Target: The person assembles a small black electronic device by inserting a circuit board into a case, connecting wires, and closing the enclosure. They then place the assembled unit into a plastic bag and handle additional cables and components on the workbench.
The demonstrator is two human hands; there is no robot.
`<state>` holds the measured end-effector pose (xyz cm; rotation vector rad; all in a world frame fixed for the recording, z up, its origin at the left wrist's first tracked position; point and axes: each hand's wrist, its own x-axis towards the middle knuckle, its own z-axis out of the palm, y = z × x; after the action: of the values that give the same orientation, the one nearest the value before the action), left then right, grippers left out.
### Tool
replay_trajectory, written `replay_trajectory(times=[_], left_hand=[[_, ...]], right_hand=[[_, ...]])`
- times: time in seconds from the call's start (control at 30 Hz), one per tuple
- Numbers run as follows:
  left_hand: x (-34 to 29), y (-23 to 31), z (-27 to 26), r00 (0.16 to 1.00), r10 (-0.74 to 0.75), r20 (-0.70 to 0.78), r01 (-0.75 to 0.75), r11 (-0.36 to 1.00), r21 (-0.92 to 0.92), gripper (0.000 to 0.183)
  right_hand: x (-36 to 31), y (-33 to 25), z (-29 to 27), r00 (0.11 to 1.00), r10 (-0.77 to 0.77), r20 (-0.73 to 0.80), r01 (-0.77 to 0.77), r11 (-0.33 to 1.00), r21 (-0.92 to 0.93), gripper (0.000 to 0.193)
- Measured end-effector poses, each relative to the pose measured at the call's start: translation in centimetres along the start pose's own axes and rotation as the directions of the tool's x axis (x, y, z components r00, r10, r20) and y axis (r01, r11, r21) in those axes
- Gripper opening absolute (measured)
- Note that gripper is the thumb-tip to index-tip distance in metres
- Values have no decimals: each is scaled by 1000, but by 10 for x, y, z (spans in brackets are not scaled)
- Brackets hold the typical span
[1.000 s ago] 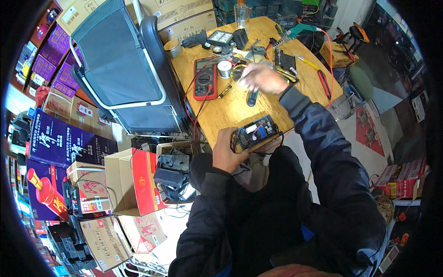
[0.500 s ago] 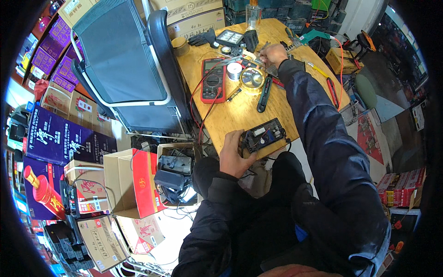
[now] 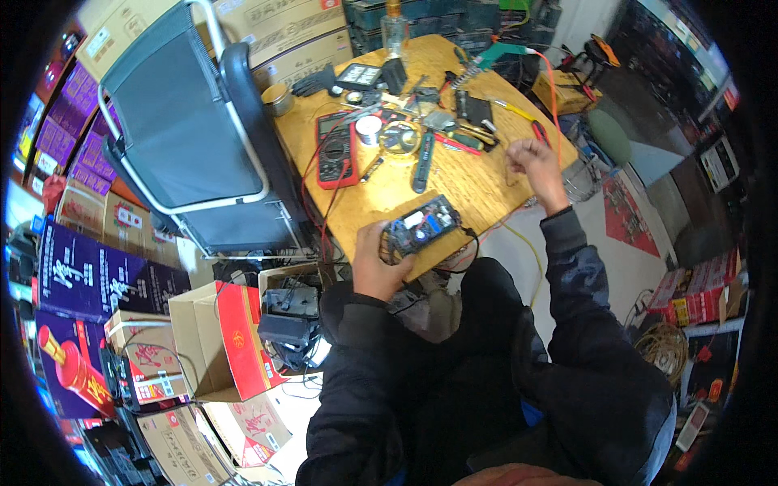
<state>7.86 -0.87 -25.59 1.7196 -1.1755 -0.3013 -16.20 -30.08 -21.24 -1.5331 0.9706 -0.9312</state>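
An open black electronic device [image 3: 423, 223] lies at the near edge of the wooden table [image 3: 478, 182], tilted, its inside facing up and showing a white part and some blue ones. The person's left hand [image 3: 378, 263] grips its left end, with the thumb along the near side and the fingers around the far side. A black cable [image 3: 470, 234] leaves the right end. The right hand [image 3: 536, 166] is over the right side of the table, well apart from the device, its fingers curled inward; whether anything small is pinched in them cannot be told. Beyond the device lies a dark green, long-handled tool [image 3: 422, 162], and just left of that a round, yellow-rimmed object [image 3: 399, 138], a pale spool [image 3: 369, 130] and a red-edged multimeter [image 3: 335, 150]. A soldering iron [image 3: 501, 53] with a green handle lies at the far right, its red cord [image 3: 555, 97] running down the table's right side. A glass bottle [image 3: 395, 32] stands at the far edge, and a folding chair [image 3: 174, 113] is left of the table.
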Motion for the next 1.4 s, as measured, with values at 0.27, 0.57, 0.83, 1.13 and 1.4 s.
replay_trajectory(times=[0.27, 0.57, 0.83, 1.13, 1.4], left_hand=[[40, -32, 14, 1000, -6, 6, 7, 990, -143, 66], [52, -37, 18, 997, -73, 7, 73, 994, -83, 73], [62, -41, 13, 998, -53, -21, 53, 998, -33, 73], [67, -45, 23, 997, -60, -44, 59, 998, -14, 70], [49, -40, 22, 991, -30, -134, 24, 999, -43, 71]], right_hand=[[-28, 61, -21, 989, -42, -145, -9, 941, -337, 64], [50, 75, 72, 983, -169, 64, 180, 948, -262, 50], [28, 46, 32, 990, -137, 45, 143, 971, -192, 41], [-34, 38, 24, 959, 97, 266, -106, 994, 23, 16], [13, 26, 68, 988, -93, 123, 21, 871, 491, 26]])
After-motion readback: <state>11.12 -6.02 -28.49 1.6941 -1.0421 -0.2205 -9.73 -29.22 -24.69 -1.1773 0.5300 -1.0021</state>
